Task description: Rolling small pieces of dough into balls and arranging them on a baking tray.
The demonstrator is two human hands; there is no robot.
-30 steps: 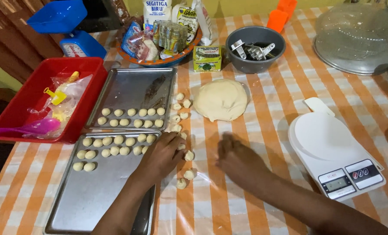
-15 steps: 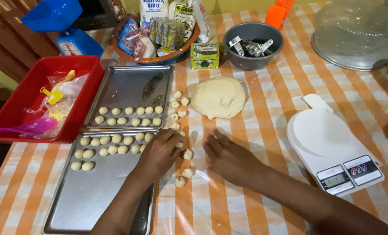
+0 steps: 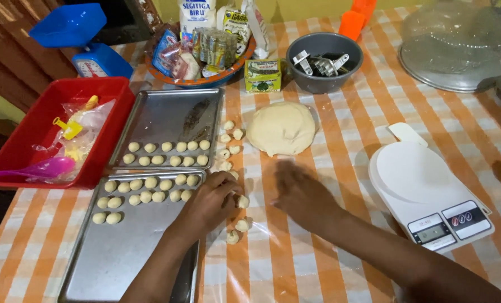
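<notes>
Two hands low on the tabletop [image 3: 329,264], orange-and-white check cloth under clear plastic. Left hand [image 3: 210,201] sits at the right edge of the near baking tray [image 3: 121,258], fingers curled together around the small dough pieces [image 3: 240,201] lying just off the tray rim; can't tell if one is actually pinched. Right hand [image 3: 302,193] is palm down on the cloth, motion-blurred, fingers roughly together, holding nothing visible. A loose line of dough pieces runs from beside the far tray [image 3: 166,115] down to near the left hand. Near tray carries two rows of dough balls [image 3: 146,191] at its top end, rest bare metal. Far tray carries two rows along its near edge. Big dough lump [image 3: 281,128] sits just beyond the right hand, apart from it. White digital scale [image 3: 424,193] to the right, well clear. Red bin [image 3: 42,120] left of the trays, grey bowl [image 3: 324,53] with metal cutters behind the dough lump.
</notes>
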